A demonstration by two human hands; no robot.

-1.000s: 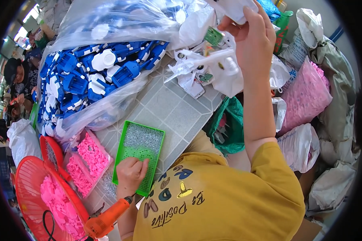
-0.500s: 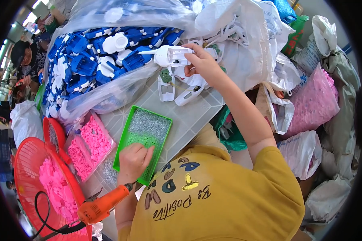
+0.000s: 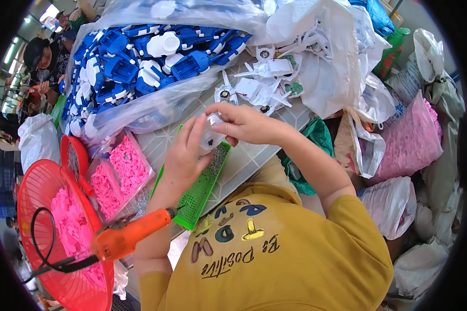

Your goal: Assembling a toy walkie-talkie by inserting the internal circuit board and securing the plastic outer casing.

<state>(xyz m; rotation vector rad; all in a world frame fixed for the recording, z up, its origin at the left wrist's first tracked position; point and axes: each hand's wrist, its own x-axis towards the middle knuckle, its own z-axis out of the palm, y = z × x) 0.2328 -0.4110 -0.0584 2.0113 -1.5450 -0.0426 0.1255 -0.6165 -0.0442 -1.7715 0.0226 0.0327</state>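
Observation:
Both my hands are closed around a small white plastic housing (image 3: 208,139), held above the far end of a green tray. My left hand (image 3: 184,155) grips its left side; my right hand (image 3: 246,123) has its fingers on its upper right. A dark spot shows on the housing's face, and my fingers cover much of the rest. The green perforated tray (image 3: 196,210) contains small silvery screws (image 3: 216,161), partly hidden by my left hand. An orange electric screwdriver (image 3: 132,236) with a black cord lies across my view over my left forearm, held by neither hand.
White plastic assemblies (image 3: 264,85) with green boards lie beyond my right hand. Blue-and-white housings (image 3: 120,67) fill a clear bag at the far left. Pink parts (image 3: 127,160) sit in clear boxes and a red basket (image 3: 41,186). Stuffed bags (image 3: 407,137) line the right; a person (image 3: 44,59) is far left.
My right hand has brought the white housing nearer, away from the white assemblies. My left hand has risen from the green tray to meet it, and both now hold it.

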